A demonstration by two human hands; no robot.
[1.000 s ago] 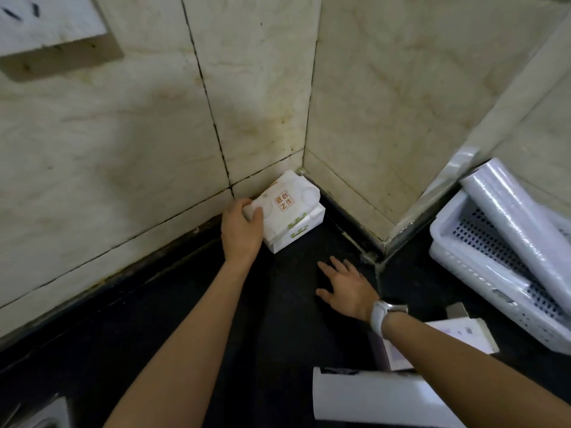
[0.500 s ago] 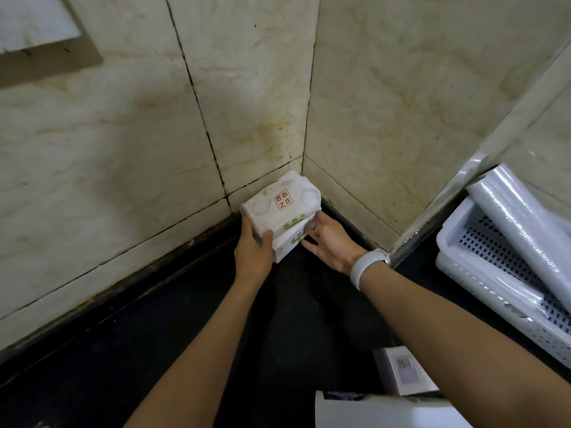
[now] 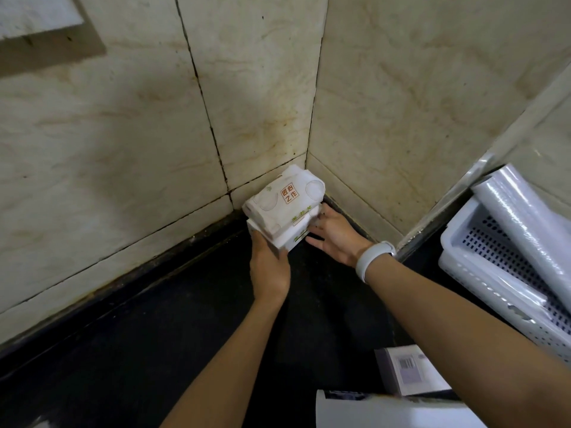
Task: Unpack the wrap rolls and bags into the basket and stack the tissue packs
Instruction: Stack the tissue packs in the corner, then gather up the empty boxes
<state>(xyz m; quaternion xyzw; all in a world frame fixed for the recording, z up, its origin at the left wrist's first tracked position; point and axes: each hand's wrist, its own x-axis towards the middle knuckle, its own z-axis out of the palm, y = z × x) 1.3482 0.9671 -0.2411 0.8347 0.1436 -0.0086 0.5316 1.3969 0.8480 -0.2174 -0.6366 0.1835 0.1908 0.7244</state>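
Note:
Two white tissue packs (image 3: pixel 285 202) lie stacked in the corner of the tiled walls, on the black counter (image 3: pixel 154 350); the top one carries an orange label. My left hand (image 3: pixel 268 267) presses against the near-left end of the lower pack. My right hand (image 3: pixel 332 231) lies flat against the stack's right side, fingers spread. At the right edge stands a white perforated basket (image 3: pixel 482 273) with clear wrap rolls (image 3: pixel 531 227) leaning in it.
Marble-look wall tiles close in the corner behind and right of the stack. A small white box with a barcode (image 3: pixel 408 370) and a larger white package (image 3: pixel 392 410) lie on the counter near the bottom right.
My right hand has moved from the counter up to the right side of the stack. My left hand slid from the top pack down to the lower one. The view moved closer.

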